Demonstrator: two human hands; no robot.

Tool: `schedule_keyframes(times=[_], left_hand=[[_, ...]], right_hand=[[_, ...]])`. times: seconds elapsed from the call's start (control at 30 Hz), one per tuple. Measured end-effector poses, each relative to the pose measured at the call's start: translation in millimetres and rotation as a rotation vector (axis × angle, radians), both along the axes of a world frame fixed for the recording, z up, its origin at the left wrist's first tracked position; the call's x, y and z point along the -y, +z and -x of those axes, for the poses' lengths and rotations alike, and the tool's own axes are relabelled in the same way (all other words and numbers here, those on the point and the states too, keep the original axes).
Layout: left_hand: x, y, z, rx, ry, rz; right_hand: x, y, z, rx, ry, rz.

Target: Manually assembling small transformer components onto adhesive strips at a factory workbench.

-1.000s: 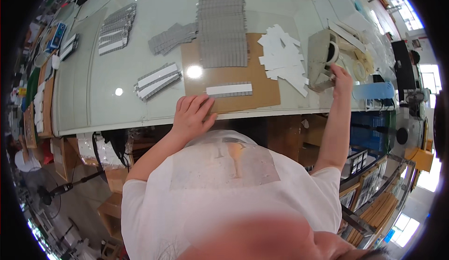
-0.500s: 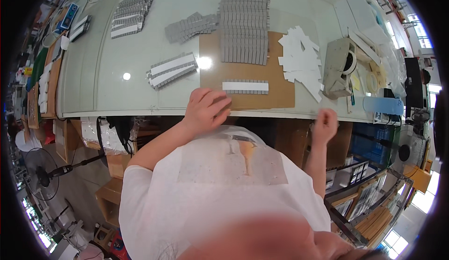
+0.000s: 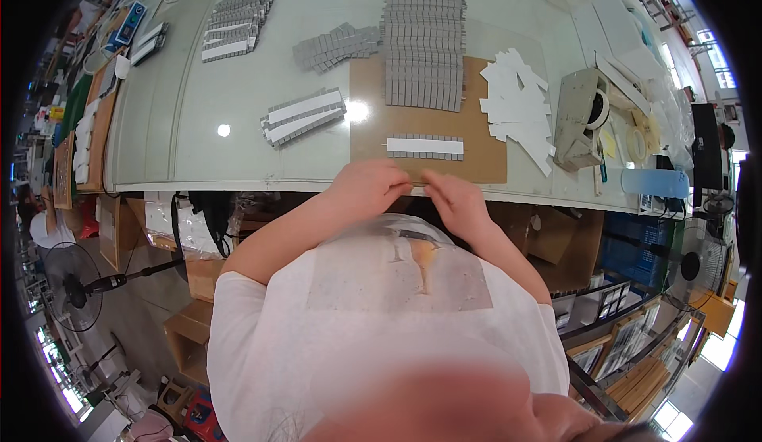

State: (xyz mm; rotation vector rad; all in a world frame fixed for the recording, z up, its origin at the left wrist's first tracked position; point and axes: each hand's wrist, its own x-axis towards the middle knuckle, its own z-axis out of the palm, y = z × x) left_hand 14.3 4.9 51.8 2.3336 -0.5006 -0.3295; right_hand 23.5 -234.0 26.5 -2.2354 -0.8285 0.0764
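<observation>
Strip (image 3: 425,146) lies on cardboard (image 3: 486,152); near it I see left hand (image 3: 368,181) and right hand (image 3: 461,202) curled, whether pinching I cannot tell.

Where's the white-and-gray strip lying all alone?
In the head view, the strip lies just right of centre on the brown cardboard, between the big gray stack and the left hand and right hand.

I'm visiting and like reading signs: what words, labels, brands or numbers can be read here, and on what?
None can be read.
Shirt print: faded, no clear words.
Blue device: any markings are too small to read.
Strip on the cardboard: no writing shows.
White slips: no writing shows.
</observation>
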Motion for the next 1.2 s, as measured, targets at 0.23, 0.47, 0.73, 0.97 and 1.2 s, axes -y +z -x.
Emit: schedule_keyframes(times=[0.23,0.47,0.73,0.97,1.2], left_hand=[[8,-4,-25,0.019,0.091,0.049],[21,-2,-39,0.097,0.103,0.045],[25,12,-19,0.105,0.008,0.199],[20,-11,-5,0.195,-0.003,0.246],[8,-2,-4,0.018,0.06,0.084]], right_hand=[[9,-1,-16,-0.375,-0.538,-0.245],[13,-26,-23,-0.172,-0.627,-0.368],[-3,15,0,-0.368,-0.203,-0.398],[12,5,1,-0.71,-0.192,-0.358],[20,1,3,-0.409,-0.288,-0.113]])
